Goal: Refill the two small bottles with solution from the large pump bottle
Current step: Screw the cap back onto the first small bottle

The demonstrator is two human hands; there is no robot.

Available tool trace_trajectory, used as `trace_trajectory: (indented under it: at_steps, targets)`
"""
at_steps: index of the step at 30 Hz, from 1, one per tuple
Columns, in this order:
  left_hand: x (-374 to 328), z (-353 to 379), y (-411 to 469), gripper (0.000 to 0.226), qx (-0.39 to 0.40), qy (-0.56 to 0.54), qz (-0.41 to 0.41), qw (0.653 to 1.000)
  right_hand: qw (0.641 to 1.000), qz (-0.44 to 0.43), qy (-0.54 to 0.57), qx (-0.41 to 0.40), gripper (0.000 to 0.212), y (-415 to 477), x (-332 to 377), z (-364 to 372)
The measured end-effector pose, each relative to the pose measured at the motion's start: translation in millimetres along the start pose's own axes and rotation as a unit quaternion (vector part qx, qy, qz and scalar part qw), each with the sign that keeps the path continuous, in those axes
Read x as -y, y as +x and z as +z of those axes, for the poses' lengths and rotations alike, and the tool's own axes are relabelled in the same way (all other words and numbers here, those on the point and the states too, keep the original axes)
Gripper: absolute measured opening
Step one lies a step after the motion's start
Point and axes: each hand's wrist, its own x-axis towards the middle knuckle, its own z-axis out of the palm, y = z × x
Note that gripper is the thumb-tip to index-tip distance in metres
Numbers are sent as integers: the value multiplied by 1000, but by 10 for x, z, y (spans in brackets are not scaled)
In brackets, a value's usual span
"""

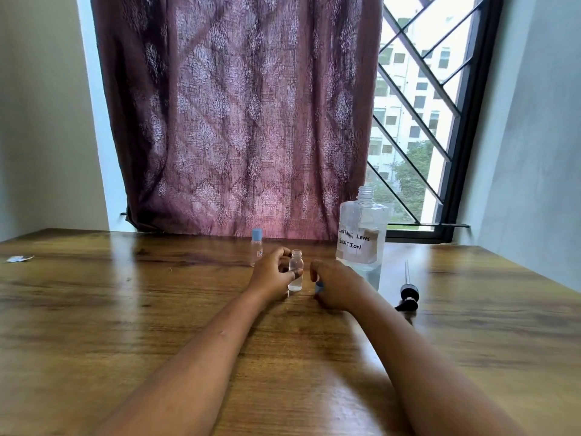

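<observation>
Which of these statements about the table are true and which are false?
1. The big bottle has its pump screwed on. False: its neck is open and the pump lies on the table to its right.
2. The left hand holds an uncapped small bottle. True.
3. That small bottle is full to the brim. False: only a little liquid shows at its bottom.
4. A second small bottle stands behind with a blue cap on. True.
5. The right hand holds a blue cap. True: its fingers close around it.
</observation>
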Motion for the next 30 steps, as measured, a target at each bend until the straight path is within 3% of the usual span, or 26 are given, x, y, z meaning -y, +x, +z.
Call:
trace_trajectory:
  at_steps: [6, 11, 14, 25, 27, 30]
  targets:
    - [-2, -7, -6, 29, 12, -41, -10, 999, 991, -8, 80, -108, 30, 43, -32, -46]
    - [-31, -23, -36, 25, 26, -76, -14, 997, 942, 12, 242, -233, 17, 42, 23, -104]
    - [-45, -39, -54, 27, 41, -91, -11, 995, 910, 31, 315, -267, 22, 46, 51, -95]
    - [-65, -37, -54, 29, 88, -126, -14, 988, 842, 53, 455, -286, 19, 107, 25, 14]
    - [-59, -35, -50, 30, 93, -128, -9, 987, 845, 39, 457, -276, 20, 113, 40, 15]
    - [-59, -49, -46, 35, 92, -123, -5, 988, 877, 14, 417, -239, 24, 121, 81, 40]
